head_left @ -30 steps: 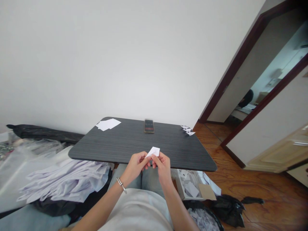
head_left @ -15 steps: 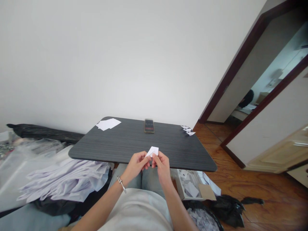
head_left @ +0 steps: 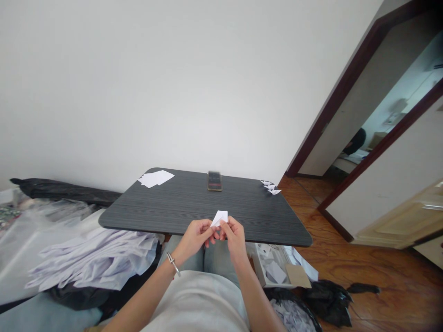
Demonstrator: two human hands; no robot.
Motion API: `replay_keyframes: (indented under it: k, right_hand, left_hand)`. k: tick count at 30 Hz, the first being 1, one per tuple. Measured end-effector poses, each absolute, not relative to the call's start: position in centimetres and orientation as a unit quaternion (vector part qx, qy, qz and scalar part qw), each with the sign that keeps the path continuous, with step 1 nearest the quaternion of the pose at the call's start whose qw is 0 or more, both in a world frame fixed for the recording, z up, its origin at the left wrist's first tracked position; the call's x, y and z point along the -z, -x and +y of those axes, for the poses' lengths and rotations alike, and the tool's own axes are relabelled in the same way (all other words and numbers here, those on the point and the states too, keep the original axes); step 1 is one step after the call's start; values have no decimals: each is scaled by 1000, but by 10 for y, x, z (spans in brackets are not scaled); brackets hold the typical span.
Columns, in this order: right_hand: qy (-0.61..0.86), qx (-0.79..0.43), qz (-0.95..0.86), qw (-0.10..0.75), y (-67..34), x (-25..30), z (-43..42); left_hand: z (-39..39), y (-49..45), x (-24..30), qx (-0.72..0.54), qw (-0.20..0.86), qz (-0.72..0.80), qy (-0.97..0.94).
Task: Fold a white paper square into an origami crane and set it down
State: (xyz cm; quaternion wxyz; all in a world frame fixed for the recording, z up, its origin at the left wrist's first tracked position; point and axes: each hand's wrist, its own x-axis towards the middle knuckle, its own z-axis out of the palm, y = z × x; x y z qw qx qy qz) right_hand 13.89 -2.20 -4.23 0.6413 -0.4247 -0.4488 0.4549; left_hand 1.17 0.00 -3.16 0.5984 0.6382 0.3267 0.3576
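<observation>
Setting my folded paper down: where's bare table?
Bare tabletop lies between the loose paper sheets and the phone, and between the phone and the small folded pieces. Crowded at the front edge, where your left hand and right hand hold the folded paper.

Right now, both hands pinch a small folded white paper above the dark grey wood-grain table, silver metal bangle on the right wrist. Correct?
No: the silver metal bangle is on the left wrist, not the right, as the head view shows. The rest stands: the left hand and right hand pinch the small folded white paper above the dark grey wood-grain table.
</observation>
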Motion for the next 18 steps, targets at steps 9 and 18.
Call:
replay_keyframes:
  k: [9, 18]
  right_hand:
    - [443, -458, -435, 636, -139, 40, -23]
    - [432, -452, -444, 642, -140, 39, -24]
  left_hand:
    - [5, -2, 33, -294, 607, 288, -680]
    - [2, 2, 18, -290, 625, 265, -674]
